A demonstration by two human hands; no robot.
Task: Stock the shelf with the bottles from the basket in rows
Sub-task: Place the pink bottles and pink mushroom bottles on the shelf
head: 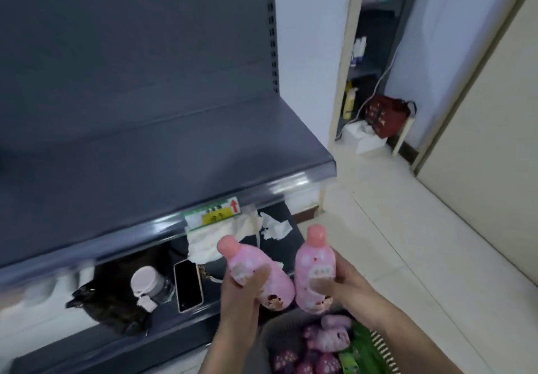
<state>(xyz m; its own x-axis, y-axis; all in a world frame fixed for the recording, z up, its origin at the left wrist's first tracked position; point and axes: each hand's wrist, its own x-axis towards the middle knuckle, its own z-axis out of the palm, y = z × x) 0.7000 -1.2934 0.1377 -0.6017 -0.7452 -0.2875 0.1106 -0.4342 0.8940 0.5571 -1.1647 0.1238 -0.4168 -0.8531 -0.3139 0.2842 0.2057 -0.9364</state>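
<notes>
My left hand [243, 292] grips a pink bottle [256, 271] that leans left, cap pointing up-left. My right hand [346, 282] holds a second pink bottle [316, 271] nearly upright beside it. Both bottles hang just above the basket [272, 336] at the bottom, which holds several more pink and purple bottles [332, 336] and green packs. The dark grey shelf [151, 152] spreads bare above and to the left, with a green and yellow price tag [214, 212] on its front rail.
On the lower shelf lie a phone [187, 285], a clear bottle with a white lid [148, 285], a black bag [110, 303] and crumpled tissues [273, 226]. To the right are a tiled floor, a doorway, a red basket [384, 116] and a white box.
</notes>
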